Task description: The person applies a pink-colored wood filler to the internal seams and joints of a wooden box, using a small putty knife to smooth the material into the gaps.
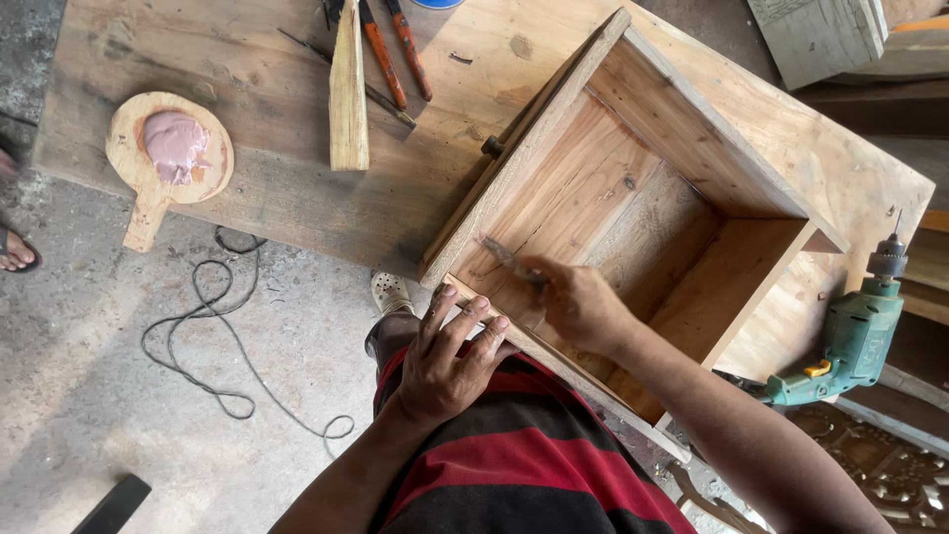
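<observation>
An open wooden box point(692, 138) lies on the plank workbench, its near rim toward me. My left hand point(450, 356) rests flat on that near rim with fingers spread, holding nothing. My right hand point(583, 305) reaches inside the box and grips a small putty knife point(506, 257), whose blade touches the box's inner floor near the left wall.
A round wooden paddle point(148, 198) carrying pink putty point(175, 144) lies at the bench's left. A wood offcut point(348, 89) and orange-handled tools point(395, 54) sit at the back. A green electric drill point(852, 336) stands at the right. A black cable point(222, 336) loops on the concrete floor.
</observation>
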